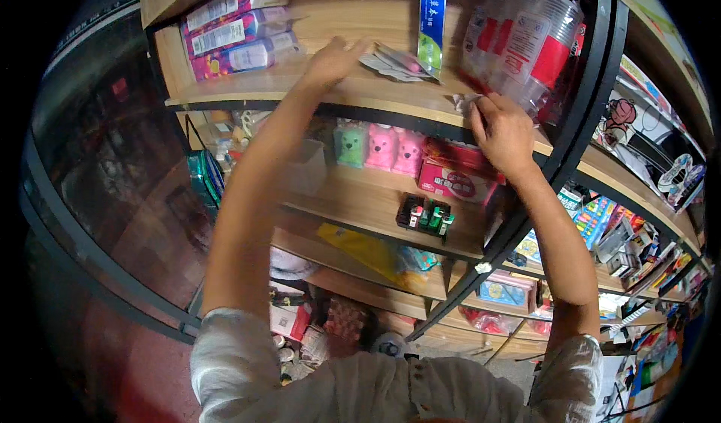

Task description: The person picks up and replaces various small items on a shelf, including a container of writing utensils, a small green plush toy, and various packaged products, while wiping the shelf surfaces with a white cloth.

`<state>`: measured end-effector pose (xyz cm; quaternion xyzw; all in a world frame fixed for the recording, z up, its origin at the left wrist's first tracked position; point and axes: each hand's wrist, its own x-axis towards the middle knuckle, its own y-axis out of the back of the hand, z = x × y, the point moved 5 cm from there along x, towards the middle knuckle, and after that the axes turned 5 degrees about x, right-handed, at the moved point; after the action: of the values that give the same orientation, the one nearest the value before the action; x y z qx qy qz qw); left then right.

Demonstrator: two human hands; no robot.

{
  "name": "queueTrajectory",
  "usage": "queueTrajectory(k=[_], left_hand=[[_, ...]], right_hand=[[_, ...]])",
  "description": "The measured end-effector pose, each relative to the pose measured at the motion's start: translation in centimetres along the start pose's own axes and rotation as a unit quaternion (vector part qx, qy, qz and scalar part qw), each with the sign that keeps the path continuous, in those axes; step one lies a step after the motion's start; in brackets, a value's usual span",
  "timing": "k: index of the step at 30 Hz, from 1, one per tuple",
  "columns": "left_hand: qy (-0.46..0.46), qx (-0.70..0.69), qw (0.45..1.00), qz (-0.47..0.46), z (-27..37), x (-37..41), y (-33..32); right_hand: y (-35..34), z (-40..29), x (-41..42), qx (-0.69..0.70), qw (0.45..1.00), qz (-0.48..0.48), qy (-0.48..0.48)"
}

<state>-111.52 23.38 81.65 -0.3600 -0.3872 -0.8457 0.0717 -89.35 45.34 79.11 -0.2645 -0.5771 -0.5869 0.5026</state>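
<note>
Over the upper wooden shelf board (388,93), my left hand (333,64) is reaching with its fingers apart and blurred, holding nothing. Just to its right lie several flat card packets (391,65), one with a pink item in it. Behind them a blue and green toothpaste box (432,23) stands upright. At the shelf's front edge, my right hand (501,133) grips a crumpled whitish wad (464,102); paper or cloth, I cannot tell. Close behind that hand are plastic-wrapped stacks of clear cups (524,46) with red bands.
Purple bottles or packs (236,34) lie stacked at the upper left. Below are bear-shaped pink containers (382,146), a red carton (456,181) and a black tray of lighters (425,214). A black metal post (586,74) rises at right; a glass door (124,198) is at left.
</note>
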Motion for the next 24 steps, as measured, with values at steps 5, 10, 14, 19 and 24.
queueTrajectory(k=[5,10,14,19,24], left_hand=[[0.084,-0.011,0.986,-0.142,5.3,3.7,-4.8],[0.078,0.119,0.973,-0.181,6.3,6.6,-8.2],[0.024,0.217,0.940,-0.262,8.1,6.9,-10.4],[0.076,0.128,0.937,-0.316,7.6,5.2,-7.6],[0.095,0.080,0.925,-0.358,5.4,4.7,-6.2]], right_hand=[[0.2,-0.2,0.2,-0.002,1.000,0.003,0.001],[0.2,-0.4,0.1,0.006,1.000,0.015,0.008],[-0.2,0.5,-0.7,-0.018,1.000,0.004,0.004],[0.1,0.1,-0.3,-0.031,1.000,-0.001,0.006],[-0.2,0.0,-0.3,-0.021,1.000,0.003,0.010]])
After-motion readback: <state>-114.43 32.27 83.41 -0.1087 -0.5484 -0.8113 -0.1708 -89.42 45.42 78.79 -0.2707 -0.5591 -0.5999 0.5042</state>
